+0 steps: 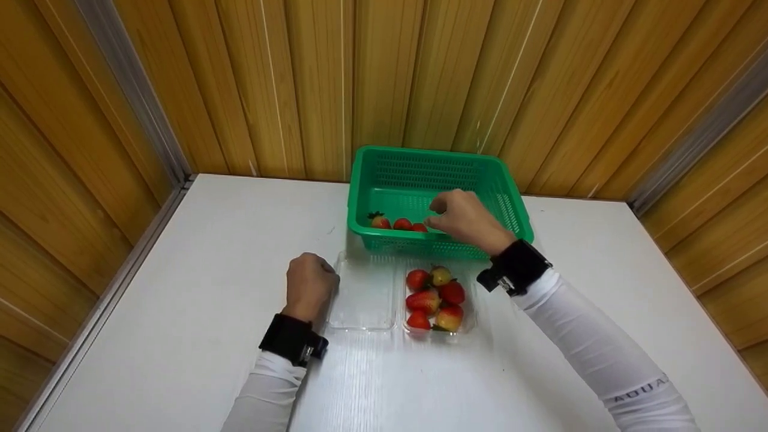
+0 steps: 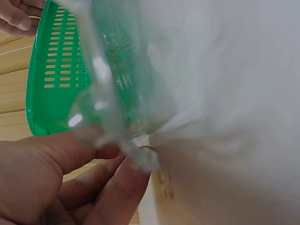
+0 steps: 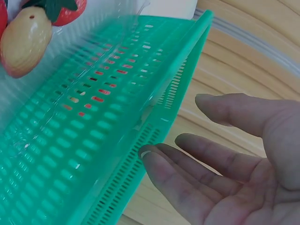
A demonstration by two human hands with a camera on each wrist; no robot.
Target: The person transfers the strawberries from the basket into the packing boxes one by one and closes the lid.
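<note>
A clear plastic clamshell box lies unfolded before the green basket. Its lid half (image 1: 363, 303) is on the left, and several strawberries (image 1: 423, 301) fill its right half. My left hand (image 1: 309, 287) pinches the lid's left rim between thumb and fingers, seen close in the left wrist view. Over the front rim of the green basket (image 1: 432, 151) hovers my right hand (image 1: 465, 219), fingers loosely bent and apart from the thumb. The right wrist view shows nothing between them. More strawberries (image 1: 402, 224) lie inside the basket along its front wall.
The box and basket stand on a white table (image 1: 240, 240). Wood-patterned panels (image 1: 300, 78) rise behind the basket and at both sides. The basket's front wall stands close behind the box.
</note>
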